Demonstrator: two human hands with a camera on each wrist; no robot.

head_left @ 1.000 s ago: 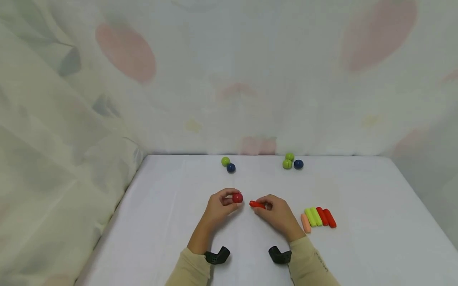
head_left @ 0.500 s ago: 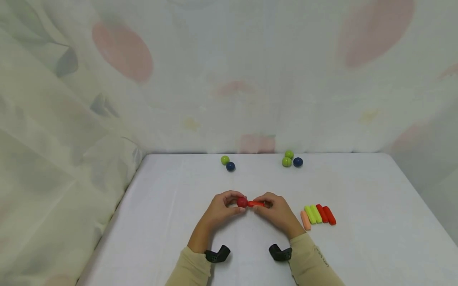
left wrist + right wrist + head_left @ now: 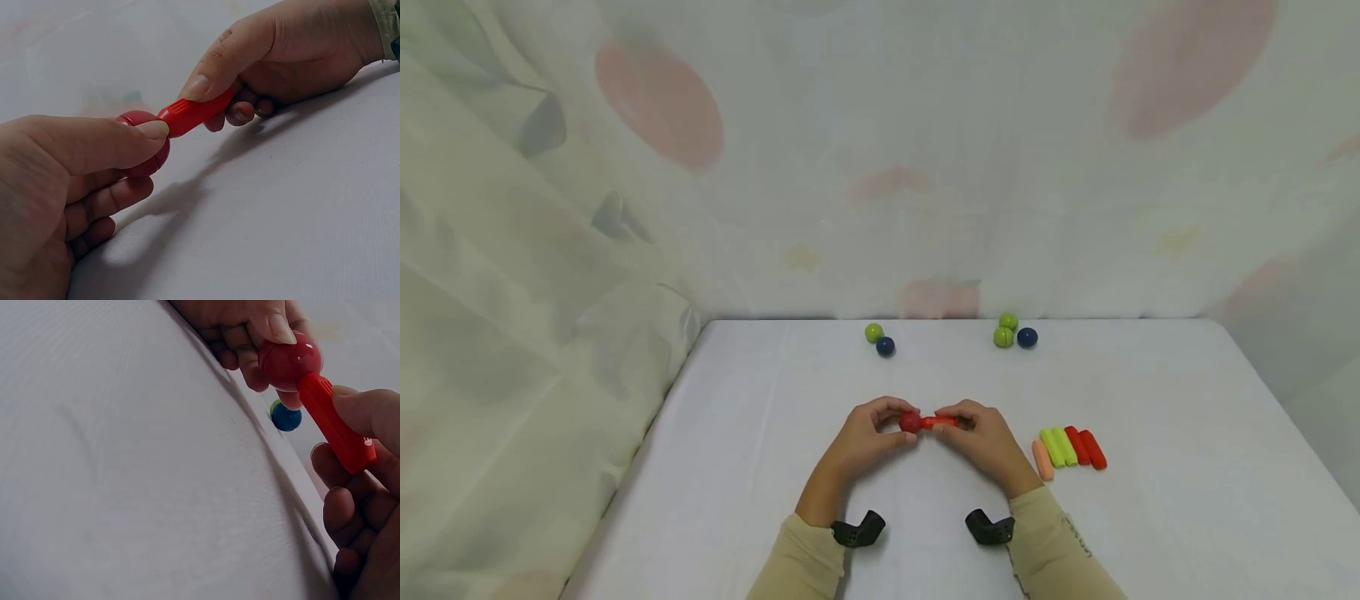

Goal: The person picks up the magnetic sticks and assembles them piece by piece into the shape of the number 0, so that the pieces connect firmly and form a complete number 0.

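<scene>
Red stick, pinched by the right hand mid-scene, should prove light and stiff, best held along its sides, while the smaller red ball touching its left end, likely slippery, is pinched by the left hand, their join unclear.

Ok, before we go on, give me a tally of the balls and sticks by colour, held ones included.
Red ball: 1, in the left hand
Green balls: 3
Dark blue balls: 2
Red sticks: 3, one in the right hand
Yellow-green sticks: 2
Peach stick: 1
Total: 12
</scene>
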